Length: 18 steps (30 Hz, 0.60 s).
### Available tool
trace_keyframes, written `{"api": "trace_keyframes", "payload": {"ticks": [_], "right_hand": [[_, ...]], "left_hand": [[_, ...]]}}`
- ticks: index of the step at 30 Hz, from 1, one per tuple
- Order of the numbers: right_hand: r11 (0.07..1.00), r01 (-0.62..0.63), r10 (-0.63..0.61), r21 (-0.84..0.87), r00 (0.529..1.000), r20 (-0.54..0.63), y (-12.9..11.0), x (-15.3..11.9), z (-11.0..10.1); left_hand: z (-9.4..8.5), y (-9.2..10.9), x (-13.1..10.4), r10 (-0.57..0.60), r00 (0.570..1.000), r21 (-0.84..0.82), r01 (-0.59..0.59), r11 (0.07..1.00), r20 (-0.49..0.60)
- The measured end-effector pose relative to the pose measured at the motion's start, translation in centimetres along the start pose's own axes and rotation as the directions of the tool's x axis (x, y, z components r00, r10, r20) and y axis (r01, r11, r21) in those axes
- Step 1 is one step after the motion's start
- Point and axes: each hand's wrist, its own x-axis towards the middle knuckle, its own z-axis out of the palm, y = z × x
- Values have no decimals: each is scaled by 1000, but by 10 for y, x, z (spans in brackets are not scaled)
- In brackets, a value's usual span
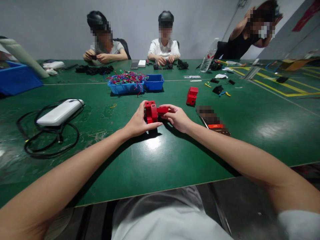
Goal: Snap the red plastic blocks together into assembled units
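My left hand (140,122) is closed around a red block-shaped part (151,112) with small holes in its top, held just above the green table. A smaller, flat red piece (162,110) is pinched between the thumb and fingers of my right hand (177,117). Its left end meets the side of the block; whether it sits inside or only touches I cannot tell. Another red block part (192,96) stands on the table beyond my right hand.
Wires fill a blue bin (117,88) beside a second blue bin (160,87). A white power bank (58,113) with black cable lies left, a phone (211,116) right. Pliers (225,94) and a plastic bottle (209,57) are farther off. Three people (164,50) sit across the table.
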Motion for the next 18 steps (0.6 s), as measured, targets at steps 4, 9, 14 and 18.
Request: {"api": "trace_keyframes", "payload": {"ticks": [4,9,14,18], "right_hand": [[999,-24,23,46,1000,3,-2,1,-1],[998,-25,25,53,1000,2,-3,0,-2],[1000,7,-6,21,999,-35,0,0,-2],[1000,-4,4,14,999,-41,1,1,-3]], "left_hand": [[0,-1,0,11,1000,9,-11,1000,-4],[0,0,0,9,1000,1,-9,1000,-2],[-1,0,0,8,1000,-8,-8,1000,-4],[-1,0,-1,6,1000,-23,-6,1000,-4]]}}
